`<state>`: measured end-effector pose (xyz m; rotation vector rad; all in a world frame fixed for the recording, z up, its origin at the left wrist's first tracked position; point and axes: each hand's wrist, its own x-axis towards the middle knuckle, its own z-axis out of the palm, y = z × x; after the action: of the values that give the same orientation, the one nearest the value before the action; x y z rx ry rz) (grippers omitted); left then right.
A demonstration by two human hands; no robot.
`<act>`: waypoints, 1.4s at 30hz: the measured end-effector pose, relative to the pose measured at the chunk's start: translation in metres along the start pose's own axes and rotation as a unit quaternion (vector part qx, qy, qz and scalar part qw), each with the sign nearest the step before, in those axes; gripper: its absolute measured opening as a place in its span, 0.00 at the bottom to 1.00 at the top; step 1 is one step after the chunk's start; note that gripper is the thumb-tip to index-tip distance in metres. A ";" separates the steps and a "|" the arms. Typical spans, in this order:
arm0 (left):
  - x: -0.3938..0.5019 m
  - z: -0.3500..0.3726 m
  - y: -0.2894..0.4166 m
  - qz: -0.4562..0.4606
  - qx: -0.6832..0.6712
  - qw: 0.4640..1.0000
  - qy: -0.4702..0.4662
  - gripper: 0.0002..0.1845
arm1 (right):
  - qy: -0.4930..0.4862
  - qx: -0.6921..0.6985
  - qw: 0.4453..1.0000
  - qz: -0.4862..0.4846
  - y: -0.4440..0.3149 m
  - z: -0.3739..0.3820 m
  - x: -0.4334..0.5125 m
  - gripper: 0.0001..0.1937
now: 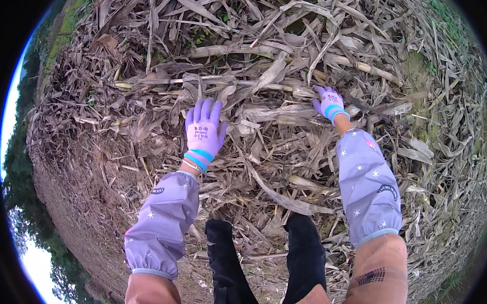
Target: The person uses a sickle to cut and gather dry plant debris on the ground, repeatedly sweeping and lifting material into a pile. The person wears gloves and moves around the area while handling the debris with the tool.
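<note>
My left hand (204,130), in a purple knit glove with blue cuff stripes and printed writing, is spread palm down over dry corn leaves (225,96). Its fingers are extended and nothing shows in it. My right hand (331,103), gloved alike, reaches down at the right end of a long dry corn stalk (266,86). The fingertips point into the litter and are partly hidden, so whether they grip the stalk cannot be told. Below that stalk, a broad bundle of dry husk and leaf (282,113) stretches between the two hands.
Another thick stalk (231,50) lies crosswise farther out, with a pale stalk (373,71) to its right. A curved dry leaf (282,198) rests just ahead of my black-clad legs (306,252). Sparser litter covers the soil (90,210) at left; trees (23,154) stand beyond.
</note>
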<state>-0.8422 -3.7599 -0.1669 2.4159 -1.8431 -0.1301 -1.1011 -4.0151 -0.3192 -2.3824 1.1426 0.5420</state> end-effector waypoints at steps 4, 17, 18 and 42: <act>0.038 0.011 0.001 -0.004 0.045 0.998 -0.037 0.34 | -0.106 0.016 0.994 0.010 0.024 -0.008 -0.012 0.30; 0.063 0.096 -0.062 -0.051 0.084 0.933 -0.346 0.37 | 0.026 0.164 0.985 -0.041 -0.041 0.027 -0.073 0.20; 0.046 0.097 -0.077 -0.044 0.060 0.948 -0.311 0.30 | 0.004 0.144 0.989 -0.045 -0.055 0.022 -0.077 0.20; -0.371 -0.320 -0.157 -0.080 0.001 0.981 -0.176 0.18 | -0.099 0.053 0.910 -0.399 -0.362 -0.094 -0.257 0.18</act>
<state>-0.7486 -3.3515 0.1324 2.6808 -1.7636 -0.6030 -0.9466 -3.7019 -0.0295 -2.3606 0.0528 0.3966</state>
